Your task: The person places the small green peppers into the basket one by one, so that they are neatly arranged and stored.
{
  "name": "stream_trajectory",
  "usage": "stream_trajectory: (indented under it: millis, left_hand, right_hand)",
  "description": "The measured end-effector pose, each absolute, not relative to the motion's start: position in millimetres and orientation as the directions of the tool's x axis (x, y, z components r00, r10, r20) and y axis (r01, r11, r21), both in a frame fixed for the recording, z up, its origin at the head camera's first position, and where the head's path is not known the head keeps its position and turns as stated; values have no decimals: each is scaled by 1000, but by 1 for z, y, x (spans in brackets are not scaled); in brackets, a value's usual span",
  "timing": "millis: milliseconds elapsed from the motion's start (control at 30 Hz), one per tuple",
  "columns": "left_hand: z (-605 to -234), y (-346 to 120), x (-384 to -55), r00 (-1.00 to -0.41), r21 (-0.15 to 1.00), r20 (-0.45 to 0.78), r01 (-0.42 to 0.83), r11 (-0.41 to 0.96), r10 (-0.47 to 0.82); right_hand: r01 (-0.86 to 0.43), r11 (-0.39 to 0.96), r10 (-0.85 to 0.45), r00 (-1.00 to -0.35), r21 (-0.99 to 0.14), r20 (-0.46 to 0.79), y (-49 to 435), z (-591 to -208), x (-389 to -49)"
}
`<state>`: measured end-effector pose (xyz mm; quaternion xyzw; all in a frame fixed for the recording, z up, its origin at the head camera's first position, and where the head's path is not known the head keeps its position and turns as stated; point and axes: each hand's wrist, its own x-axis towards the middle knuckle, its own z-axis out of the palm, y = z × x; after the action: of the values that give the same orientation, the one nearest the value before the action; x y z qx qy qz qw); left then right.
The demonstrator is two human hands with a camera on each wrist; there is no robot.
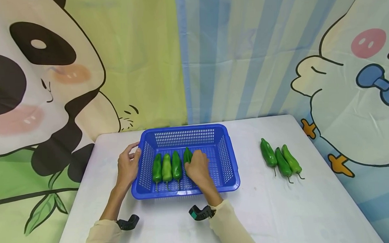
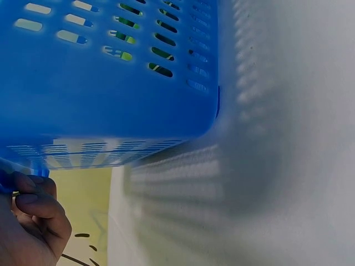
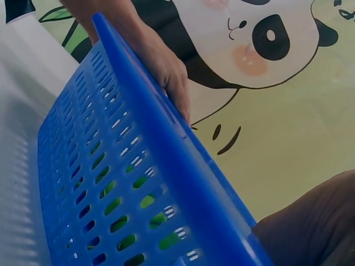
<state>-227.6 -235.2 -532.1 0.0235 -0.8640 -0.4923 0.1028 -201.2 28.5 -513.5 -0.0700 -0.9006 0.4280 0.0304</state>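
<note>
Peppers (image 1: pixel 167 168), all green, are split between two spots: four can be seen in the blue basket (image 1: pixel 234 163), and three more (image 1: pixel 282 163) are laid out on the white table (image 1: pixel 267 212), off to the right of it.

Inside, three are lined up side by side toward the left, stems pointed at the person, the middle one a bit paler. Just right of that row, a fourth pepper (image 1: pixel 187 155) is mostly covered by the right hand (image 1: pixel 198 168). Its fingers are curled down around it, though the fingertips are hidden, so how exactly it's pinched can't be told.

Meanwhile the basket's left rim is gripped by the left hand (image 1: pixel 128 166), fingers bent in at the edge; that's backed up by the left wrist view. Bits of green can be made out through the slots from both wrist cams.

The three outside are bunched close together, stems toward the person too, with the rightmost one paler.

Light sleeves (image 1: pixel 233 225) are worn on both arms, plus a black gadget (image 1: pixel 128 223) at each wrist. Behind it all a cartoon backdrop (image 1: pixel 149 65) is hung, panda on the left, white bird on the right.
</note>
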Motion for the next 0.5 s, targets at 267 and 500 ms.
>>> stream_trajectory:
  millis: [267,500]
  left_hand:
    - [-531,-236,-228,-978,862,156,69,502,-134]
    - [-529,-235,-226,-978,870,165,83,487,-129]
  right_hand:
    - [33,664,84,-996,-747,30,22,-575,-231]
    - [62,689,55,-998,-722,-34,21,-578,-233]
